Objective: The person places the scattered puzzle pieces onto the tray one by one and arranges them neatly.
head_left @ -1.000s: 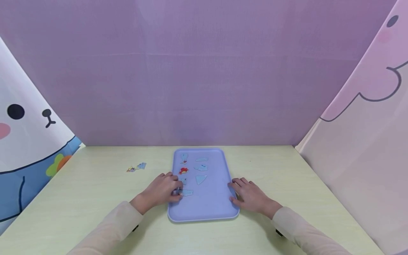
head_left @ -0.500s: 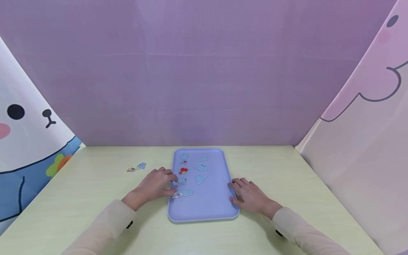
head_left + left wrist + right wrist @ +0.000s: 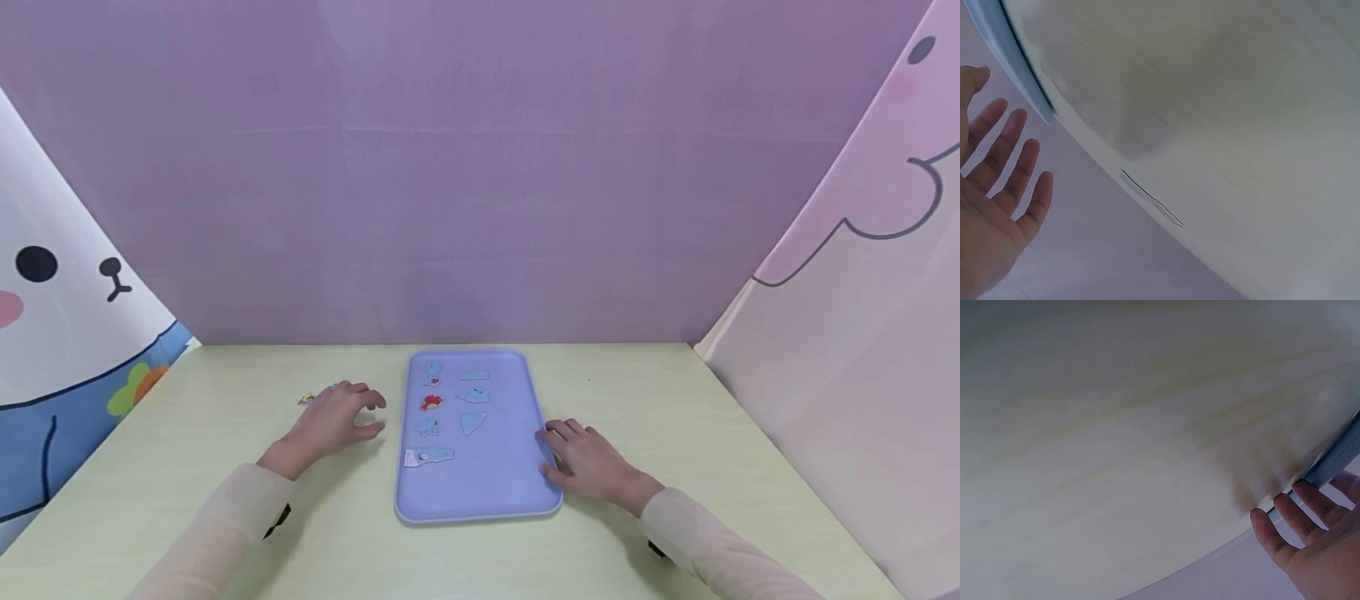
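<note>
My left hand [image 3: 330,422] hovers over the table left of the tray, fingers spread and nothing between them; the left wrist view shows the same hand [image 3: 997,206] with bare fingers. Behind it, a small pile of loose printed puzzle pieces [image 3: 307,399] is partly hidden. On the lilac tray [image 3: 495,492] lie several flat, irregular pieces in two columns, among them a red piece [image 3: 431,403], a light-blue triangular piece [image 3: 472,422] and a long blue-and-white piece [image 3: 431,457]. With relaxed fingers, my right hand [image 3: 592,467] touches the tray's right rim.
The pale wooden table [image 3: 675,400] ends at a purple cloth backdrop [image 3: 480,208]. Printed cloths hang on both sides, one with a white cartoon animal [image 3: 75,333]. In the left wrist view, one flat piece [image 3: 1152,199] is seen edge-on near the table's edge.
My left hand has let go of the long blue-and-white piece at the tray's lower left and moved left, off the tray, toward the loose pieces. The right hand stays put.
</note>
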`<state>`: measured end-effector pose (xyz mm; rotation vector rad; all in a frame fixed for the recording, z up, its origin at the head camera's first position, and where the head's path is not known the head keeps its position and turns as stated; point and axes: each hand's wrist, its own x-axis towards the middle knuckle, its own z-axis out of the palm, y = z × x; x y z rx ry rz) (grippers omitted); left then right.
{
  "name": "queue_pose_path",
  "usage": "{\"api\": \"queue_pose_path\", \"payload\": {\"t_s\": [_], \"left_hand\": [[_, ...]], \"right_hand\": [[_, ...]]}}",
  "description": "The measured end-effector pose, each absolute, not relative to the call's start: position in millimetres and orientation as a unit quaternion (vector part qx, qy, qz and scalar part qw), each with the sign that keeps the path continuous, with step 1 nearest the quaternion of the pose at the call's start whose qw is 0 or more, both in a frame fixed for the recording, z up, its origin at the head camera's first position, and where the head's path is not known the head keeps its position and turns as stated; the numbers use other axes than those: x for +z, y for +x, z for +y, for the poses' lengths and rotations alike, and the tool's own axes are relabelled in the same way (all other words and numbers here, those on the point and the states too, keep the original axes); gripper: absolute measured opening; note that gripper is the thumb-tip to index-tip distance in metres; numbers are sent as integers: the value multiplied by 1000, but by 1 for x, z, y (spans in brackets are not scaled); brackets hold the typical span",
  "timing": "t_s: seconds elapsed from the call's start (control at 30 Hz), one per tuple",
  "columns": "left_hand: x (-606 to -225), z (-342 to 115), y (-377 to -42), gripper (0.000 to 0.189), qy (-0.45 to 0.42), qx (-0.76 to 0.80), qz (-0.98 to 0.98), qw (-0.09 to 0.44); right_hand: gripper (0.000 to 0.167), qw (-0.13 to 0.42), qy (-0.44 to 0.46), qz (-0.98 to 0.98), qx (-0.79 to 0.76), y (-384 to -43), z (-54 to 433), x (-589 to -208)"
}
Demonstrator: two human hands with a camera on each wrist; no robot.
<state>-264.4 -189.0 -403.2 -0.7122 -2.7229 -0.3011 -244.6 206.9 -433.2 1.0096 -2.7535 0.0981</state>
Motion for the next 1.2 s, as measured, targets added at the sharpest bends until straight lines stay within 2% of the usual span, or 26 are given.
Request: {"api": "queue_pose_path", "payload": {"t_s": [0.47, 1.2], "left_hand": [[-405, -232, -277, 33, -171, -106, -969, 144], [-411, -266, -282, 35, -86, -95, -985, 112]], "right_hand": [[47, 104, 341, -934, 32, -245, 207, -434], [47, 96, 341, -934, 40, -244, 207, -432]]}}
